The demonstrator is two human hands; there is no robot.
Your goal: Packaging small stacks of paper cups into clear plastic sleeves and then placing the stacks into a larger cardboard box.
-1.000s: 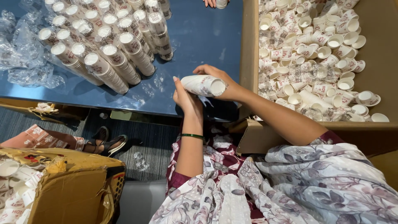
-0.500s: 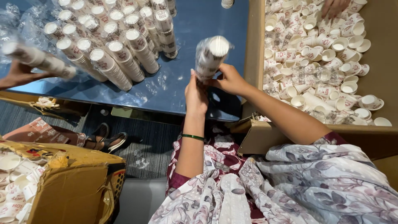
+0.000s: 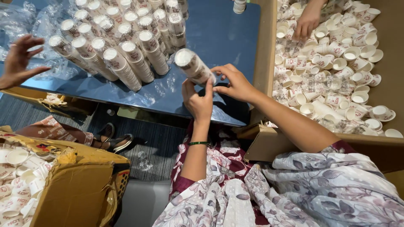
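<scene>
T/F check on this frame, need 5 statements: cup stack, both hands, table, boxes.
1. Both hands hold one wrapped stack of paper cups. True: left hand, right hand.
2. The table is red. False: it is blue.
3. The box on the right holds loose cups. True.
4. The left wrist wears a green bangle. True.
5. The stacks on the table sit inside the brown box at lower left. False: they lie on the table top.
</scene>
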